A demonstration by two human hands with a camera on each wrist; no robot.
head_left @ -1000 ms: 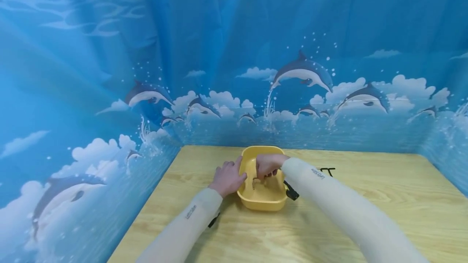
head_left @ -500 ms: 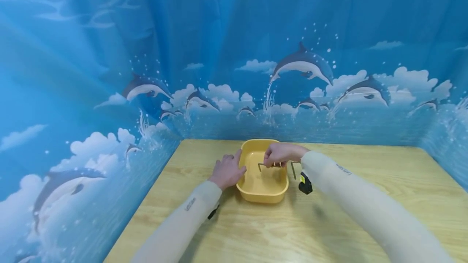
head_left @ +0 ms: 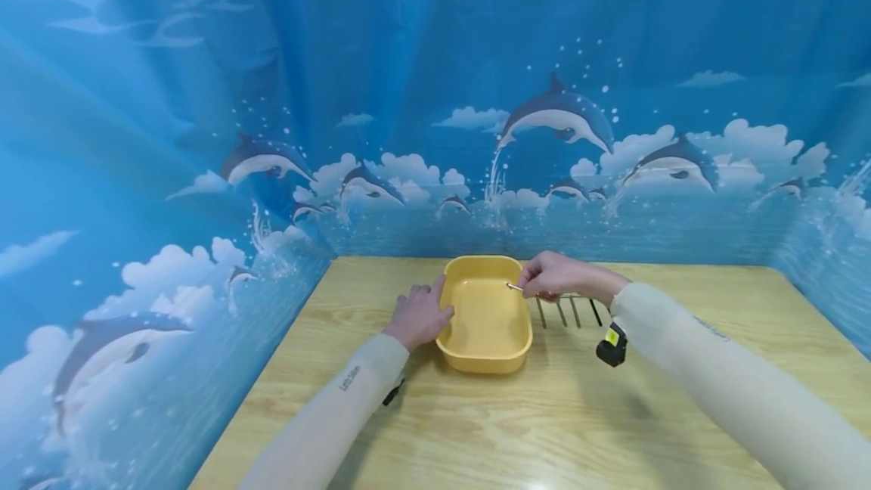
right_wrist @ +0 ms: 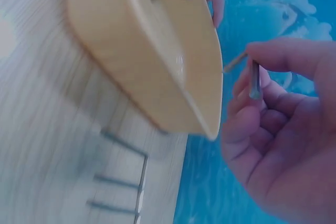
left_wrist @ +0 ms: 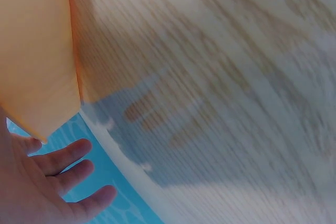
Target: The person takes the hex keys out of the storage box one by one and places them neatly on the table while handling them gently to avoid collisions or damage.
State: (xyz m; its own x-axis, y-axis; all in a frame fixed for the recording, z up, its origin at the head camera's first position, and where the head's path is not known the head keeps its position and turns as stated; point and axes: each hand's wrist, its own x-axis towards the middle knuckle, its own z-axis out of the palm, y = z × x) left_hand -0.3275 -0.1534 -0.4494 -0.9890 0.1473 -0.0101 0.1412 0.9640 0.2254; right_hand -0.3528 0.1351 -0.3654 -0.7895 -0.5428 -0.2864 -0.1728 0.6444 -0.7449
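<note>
In the head view a yellow plastic tub [head_left: 483,361] stands on the wooden table. My left hand [head_left: 416,316] lies at its left rim, fingers extended and thumb over the edge. Past the tub's right rim, my right hand [head_left: 554,276] pinches a small L-shaped hex key [head_left: 513,286] between thumb and fingers. The right wrist view shows that key's metal arm [right_wrist: 254,82] sticking out below the thumb. Under and beside the right hand several more hex keys [head_left: 577,313] lie in a row on the table, partly hidden by the hand.
The wooden table [head_left: 435,429] reaches back to a blue curtain [head_left: 422,97] printed with dolphins and clouds. A black wrist camera [head_left: 611,346] hangs under the right sleeve.
My right hand has lifted out of the tub and moved right, past its rim, holding the hex key. The row of hex keys has come into view. The left hand stays at the rim.
</note>
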